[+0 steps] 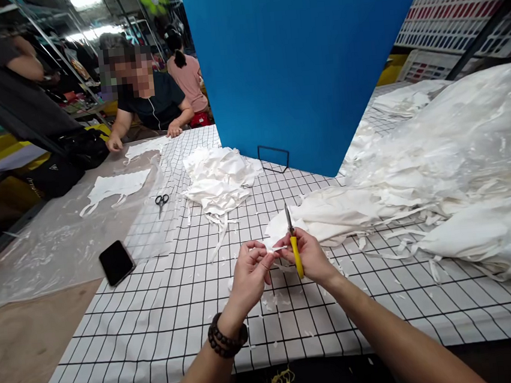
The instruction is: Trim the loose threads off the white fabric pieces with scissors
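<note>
My left hand (250, 272) pinches a small strip of white fabric (274, 249) between thumb and fingers, a dark bead bracelet on its wrist. My right hand (309, 257) grips yellow-handled thread snips (294, 245), blade pointing up, and also touches the other end of the strip. Both hands hover close together over the black-gridded white table cover (168, 320). Small white scraps lie on the cover beneath them.
A big heap of white fabric pieces (439, 174) fills the right side; a smaller pile (218, 180) lies at centre. Black scissors (162, 201) and a phone (116, 262) lie left on clear plastic sheet. A blue panel (297, 61) stands behind. A seated person (150, 102) works across the table.
</note>
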{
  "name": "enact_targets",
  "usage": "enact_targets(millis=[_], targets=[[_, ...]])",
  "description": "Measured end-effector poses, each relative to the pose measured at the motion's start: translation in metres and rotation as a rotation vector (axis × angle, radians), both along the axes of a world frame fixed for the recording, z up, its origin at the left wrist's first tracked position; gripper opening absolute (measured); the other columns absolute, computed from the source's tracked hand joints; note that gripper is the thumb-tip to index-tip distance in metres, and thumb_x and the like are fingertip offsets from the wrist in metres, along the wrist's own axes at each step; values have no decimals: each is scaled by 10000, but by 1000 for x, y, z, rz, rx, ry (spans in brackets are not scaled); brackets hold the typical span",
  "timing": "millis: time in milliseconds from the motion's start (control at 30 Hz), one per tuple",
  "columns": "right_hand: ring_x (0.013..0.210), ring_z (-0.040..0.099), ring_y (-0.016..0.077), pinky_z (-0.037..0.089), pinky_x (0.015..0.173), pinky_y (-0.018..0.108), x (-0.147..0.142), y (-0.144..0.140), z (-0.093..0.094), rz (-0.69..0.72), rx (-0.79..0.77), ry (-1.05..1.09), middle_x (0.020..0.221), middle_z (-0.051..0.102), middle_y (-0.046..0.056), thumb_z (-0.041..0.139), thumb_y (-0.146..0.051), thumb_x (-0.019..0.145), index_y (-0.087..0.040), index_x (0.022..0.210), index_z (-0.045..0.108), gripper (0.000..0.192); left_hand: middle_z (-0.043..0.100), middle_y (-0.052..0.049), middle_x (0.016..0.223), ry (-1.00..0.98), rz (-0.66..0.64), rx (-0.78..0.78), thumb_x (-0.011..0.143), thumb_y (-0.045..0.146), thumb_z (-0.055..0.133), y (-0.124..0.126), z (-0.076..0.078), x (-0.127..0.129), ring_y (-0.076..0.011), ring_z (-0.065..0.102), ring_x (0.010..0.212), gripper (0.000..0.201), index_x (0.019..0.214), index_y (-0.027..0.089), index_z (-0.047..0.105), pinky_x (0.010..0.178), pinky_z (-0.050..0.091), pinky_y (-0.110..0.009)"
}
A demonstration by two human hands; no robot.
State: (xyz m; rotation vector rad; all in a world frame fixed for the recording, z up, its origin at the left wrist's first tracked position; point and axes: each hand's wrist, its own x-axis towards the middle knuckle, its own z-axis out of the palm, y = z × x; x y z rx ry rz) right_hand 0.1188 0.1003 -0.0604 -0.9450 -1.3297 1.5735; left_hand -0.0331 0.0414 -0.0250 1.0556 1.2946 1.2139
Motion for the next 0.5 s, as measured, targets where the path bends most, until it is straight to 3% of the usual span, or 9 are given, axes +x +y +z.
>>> enact_targets(millis=[100, 200, 267, 367, 500], targets=[[646, 582, 130, 488, 630, 268, -2, -3, -1, 4, -25, -4, 799, 647, -3, 811, -390, 645, -220, 784, 483, 395, 636, -100, 985, -49, -11, 11, 826, 373, 665, -3, -4, 3, -87, 556, 524, 250, 724, 144, 674, 401, 440, -211], [553, 514, 109, 432, 524, 247, 0, -6, 1, 14, -46, -16, 764, 627, -12, 789, -442, 660, -222, 773, 466, 408, 660, -47, 731, -248, -96, -48, 857, 399, 621, -3, -8, 6, -81, 506, 435, 264, 808, 142, 652, 399, 432, -213], [589, 517, 117, 429, 547, 254, 10, -7, 8, -3, -33, -60, 795, 622, -3, 776, -437, 680, -214, 793, 490, 379, 629, -12, 623, -312, -97, -41, 864, 387, 617, -2, -8, 7, -99, 553, 483, 258, 867, 132, 658, 501, 489, -230], [641, 507, 134, 409, 583, 256, 35, -9, 28, -11, 80, -335, 739, 573, -23, 755, -407, 703, -212, 795, 518, 320, 653, -25, 695, -267, -78, 9, 860, 381, 629, -1, -7, 7, -133, 625, 627, 254, 863, 130, 665, 665, 532, -274], [646, 489, 156, 380, 575, 271, 60, -17, 56, 119, 322, -793, 717, 555, -19, 737, -403, 687, -222, 788, 511, 307, 643, -26, 729, -132, -103, 46, 880, 381, 599, -3, -3, 7, -150, 631, 660, 235, 871, 154, 658, 684, 525, -279]])
